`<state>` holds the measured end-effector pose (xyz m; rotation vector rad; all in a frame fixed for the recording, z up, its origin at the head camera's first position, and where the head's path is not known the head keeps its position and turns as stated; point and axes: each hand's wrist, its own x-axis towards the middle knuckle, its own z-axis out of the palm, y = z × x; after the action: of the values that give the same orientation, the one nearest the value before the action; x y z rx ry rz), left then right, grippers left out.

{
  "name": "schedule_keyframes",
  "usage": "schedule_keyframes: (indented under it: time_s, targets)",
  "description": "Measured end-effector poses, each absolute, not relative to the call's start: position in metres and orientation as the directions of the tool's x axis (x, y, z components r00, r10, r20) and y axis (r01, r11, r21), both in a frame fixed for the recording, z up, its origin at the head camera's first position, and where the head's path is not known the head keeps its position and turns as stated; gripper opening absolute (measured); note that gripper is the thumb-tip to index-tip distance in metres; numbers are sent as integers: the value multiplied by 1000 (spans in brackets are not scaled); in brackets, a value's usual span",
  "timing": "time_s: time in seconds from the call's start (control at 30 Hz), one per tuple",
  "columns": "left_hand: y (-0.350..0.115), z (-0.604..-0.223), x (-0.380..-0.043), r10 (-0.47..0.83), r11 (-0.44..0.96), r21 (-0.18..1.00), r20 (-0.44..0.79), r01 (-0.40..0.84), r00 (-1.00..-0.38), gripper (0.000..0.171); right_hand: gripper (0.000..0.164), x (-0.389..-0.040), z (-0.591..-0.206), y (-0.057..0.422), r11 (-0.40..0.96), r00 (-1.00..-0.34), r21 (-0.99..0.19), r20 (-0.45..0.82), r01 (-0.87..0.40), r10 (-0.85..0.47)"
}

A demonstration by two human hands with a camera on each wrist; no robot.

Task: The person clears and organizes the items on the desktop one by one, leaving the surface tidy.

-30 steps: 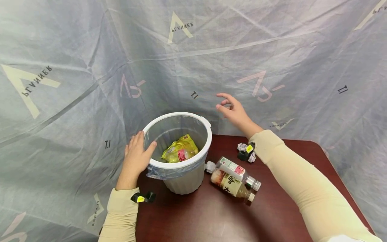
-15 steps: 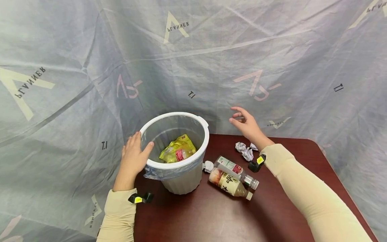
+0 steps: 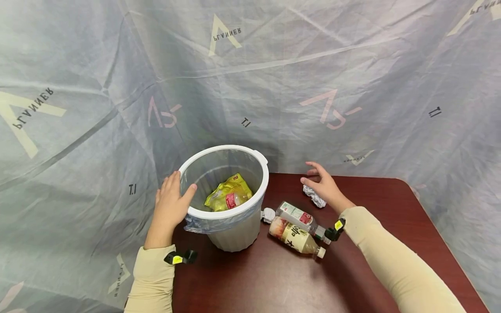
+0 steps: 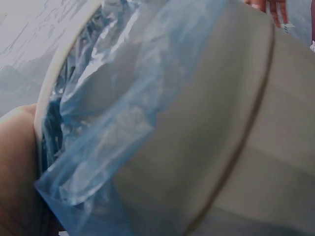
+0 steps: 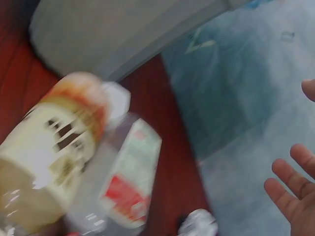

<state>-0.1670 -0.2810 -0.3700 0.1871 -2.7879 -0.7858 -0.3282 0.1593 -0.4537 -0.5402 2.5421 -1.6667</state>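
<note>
One bin (image 3: 235, 238) upright on the desk (image 3: 254, 284), two bottles lying next to it: a clear one (image 3: 294, 216) and a cream-labelled one (image 3: 294, 237). One paper ball (image 3: 268, 215) just beside the bin; more crumpled paper (image 3: 316, 199), partly behind the right hand (image 3: 325, 187), count unclear. That hand's fingers are loosely parted. Left hand (image 3: 171, 206) on the white rim, thumb splayed wide. Inside, a yellow packet (image 3: 228, 187) and a red-labelled bottle (image 3: 232, 200); blue liner (image 3: 213, 226) folds over the ribbed grey wall.

Upright lined bin (image 3: 235, 237), crumpled whitish paper (image 3: 316, 199)
</note>
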Motion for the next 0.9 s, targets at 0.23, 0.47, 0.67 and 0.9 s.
schedule_keyframes:
  time_s: [0.23, 0.47, 0.67, 0.9]
  targets:
    - [-281, -371, -168, -187, 847, 528, 191, -60, -964, 81, 67, -320, -504, 167, 364, -928, -891, 139, -270, -347]
    - [-280, -370, -168, -190, 845, 532, 193, -60, -963, 80, 76, -310, -537, 170, 317, -942, -940, 17, -130, -334]
    - [-280, -368, -167, -191, 844, 534, 194, -60, -962, 80, 74, -308, -560, 174, 374, -925, -916, -6, -148, -381]
    - [-280, -369, -168, -193, 839, 541, 199, -56, -961, 79, 70, -304, -581, 179, 444, -900, -867, 13, -227, -436]
